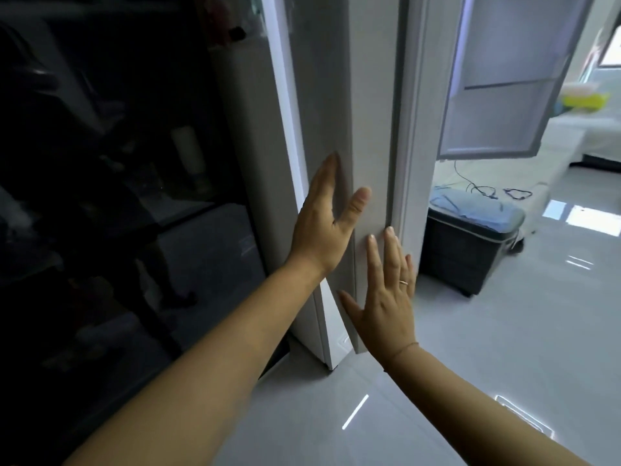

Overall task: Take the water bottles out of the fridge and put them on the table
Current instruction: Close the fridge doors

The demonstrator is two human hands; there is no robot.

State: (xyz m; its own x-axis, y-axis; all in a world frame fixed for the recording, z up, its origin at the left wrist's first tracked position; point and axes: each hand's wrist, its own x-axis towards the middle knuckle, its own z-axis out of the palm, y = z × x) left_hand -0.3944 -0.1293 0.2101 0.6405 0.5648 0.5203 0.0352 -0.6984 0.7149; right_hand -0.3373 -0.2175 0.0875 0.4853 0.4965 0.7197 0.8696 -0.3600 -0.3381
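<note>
A tall fridge stands at the left, its dark glossy front (141,237) showing only reflections. Beside that front rises a pale grey-white upright panel (339,105); I cannot tell whether it is the fridge's door edge or its side. My left hand (322,227) lies against this panel with fingers stretched up along its left edge and thumb spread apart. My right hand (386,297) presses flat on the panel lower down, fingers spread, a ring on one finger. Neither hand holds anything. No water bottle is visible, and the fridge's inside is hidden.
A white door frame (413,129) borders the panel on the right. Beyond it stand a black box with a blue cloth on top (470,243), cables (487,191), a hinged grey pane (504,79) and a white surface (571,136) bearing a yellow-green item (586,99). Glossy tiles (336,415) cover the floor.
</note>
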